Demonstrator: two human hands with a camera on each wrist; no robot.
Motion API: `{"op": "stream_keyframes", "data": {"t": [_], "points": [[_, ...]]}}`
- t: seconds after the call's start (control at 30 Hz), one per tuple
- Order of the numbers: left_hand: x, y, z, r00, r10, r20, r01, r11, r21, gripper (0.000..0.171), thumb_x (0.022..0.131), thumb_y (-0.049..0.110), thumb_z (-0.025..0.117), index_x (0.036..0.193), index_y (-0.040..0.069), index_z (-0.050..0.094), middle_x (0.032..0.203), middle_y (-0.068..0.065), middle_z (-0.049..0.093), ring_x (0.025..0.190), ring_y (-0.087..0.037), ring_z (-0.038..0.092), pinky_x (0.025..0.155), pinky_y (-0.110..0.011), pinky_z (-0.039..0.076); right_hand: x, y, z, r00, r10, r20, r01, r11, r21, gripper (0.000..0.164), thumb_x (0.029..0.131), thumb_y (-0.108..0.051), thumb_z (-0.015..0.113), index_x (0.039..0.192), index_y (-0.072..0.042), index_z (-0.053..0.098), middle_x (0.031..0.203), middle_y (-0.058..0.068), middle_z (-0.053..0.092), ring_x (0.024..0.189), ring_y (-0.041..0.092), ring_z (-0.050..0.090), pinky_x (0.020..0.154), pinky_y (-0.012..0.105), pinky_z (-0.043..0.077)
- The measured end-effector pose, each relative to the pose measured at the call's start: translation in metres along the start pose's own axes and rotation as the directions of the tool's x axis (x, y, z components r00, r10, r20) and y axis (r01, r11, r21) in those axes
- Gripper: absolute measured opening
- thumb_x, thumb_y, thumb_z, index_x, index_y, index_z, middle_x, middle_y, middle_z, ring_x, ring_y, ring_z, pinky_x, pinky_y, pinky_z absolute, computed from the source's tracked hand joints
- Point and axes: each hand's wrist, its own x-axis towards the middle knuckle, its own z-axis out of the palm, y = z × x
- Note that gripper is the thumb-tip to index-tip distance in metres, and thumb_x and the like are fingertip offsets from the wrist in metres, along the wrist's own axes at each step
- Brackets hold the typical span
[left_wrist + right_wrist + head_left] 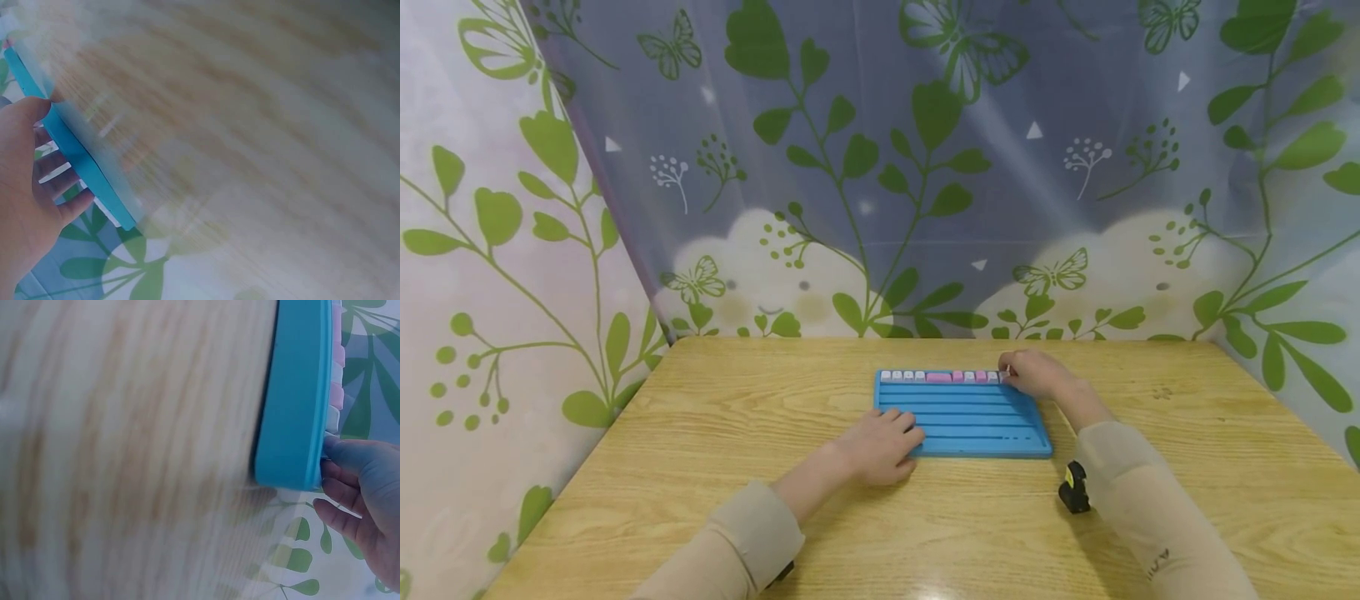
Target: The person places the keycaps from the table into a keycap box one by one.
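Note:
On the table lies a blue keycap tray [962, 417] with several ridged rows. White and pink keycaps [938, 377] fill its far row. My left hand [880, 446] grips the tray's near left corner; in the left wrist view the thumb [39, 107] lies against the near edge and the fingers reach over the top. At the far right corner, my right hand [1037, 373] pinches a whitish keycap [1006, 377] at the end of the row, mostly hidden by the fingertips. The right wrist view shows the thumb [340, 450] against the row's end, just above the tray's side wall.
The wooden table [737, 392] extends around the tray on all sides. A patterned curtain [865, 167] with leaves and butterflies hangs behind the table's far edge. A black wrist camera [1074, 487] sits beneath the right sleeve.

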Motion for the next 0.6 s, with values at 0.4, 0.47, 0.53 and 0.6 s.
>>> {"op": "stream_keyframes", "data": {"t": [0.4,0.47,0.53,0.6], "points": [[-0.0001,0.0011,-0.0002,1.0,-0.005,0.001,0.005,1.0,-0.005,0.028,0.095,0.037,0.046,0.114,0.018,0.052,0.098,0.002,0.046,0.091,-0.016,0.044,0.077,-0.031,0.04,-0.0022,-0.0013,0.0003,1.0,0.008,0.004,-0.008,1.0,0.003,0.016,0.088,-0.007,0.06,0.103,-0.001,0.062,0.089,0.009,0.062,0.079,0.023,0.057,0.072,0.04,0.047],[-0.0001,0.0012,-0.0003,1.0,-0.005,0.002,0.005,1.0,-0.003,0.028,0.095,0.037,0.046,0.115,0.018,0.052,0.099,0.002,0.047,0.091,-0.016,0.044,0.077,-0.031,0.04,-0.0021,-0.0014,0.0007,1.0,0.009,0.006,-0.009,1.0,0.002,0.017,0.089,-0.008,0.06,0.104,-0.001,0.062,0.089,0.009,0.062,0.079,0.022,0.057,0.072,0.04,0.047],[0.0001,0.0011,-0.0001,1.0,-0.006,0.003,0.006,1.0,-0.001,0.029,0.095,0.038,0.046,0.115,0.018,0.052,0.099,0.002,0.047,0.091,-0.016,0.044,0.077,-0.032,0.041,-0.002,-0.0011,0.0008,1.0,0.01,0.007,-0.01,1.0,0.008,0.019,0.089,-0.008,0.06,0.106,0.0,0.061,0.089,0.009,0.062,0.079,0.022,0.057,0.072,0.04,0.047],[0.0003,0.0007,0.0006,1.0,-0.008,0.005,0.008,1.0,0.001,0.029,0.095,0.038,0.045,0.116,0.018,0.052,0.099,0.001,0.047,0.092,-0.016,0.044,0.077,-0.032,0.041,-0.0019,-0.0004,0.0003,1.0,0.007,0.007,-0.008,1.0,0.022,0.023,0.089,-0.009,0.06,0.109,0.002,0.06,0.089,0.01,0.062,0.079,0.023,0.058,0.072,0.04,0.047]]}}
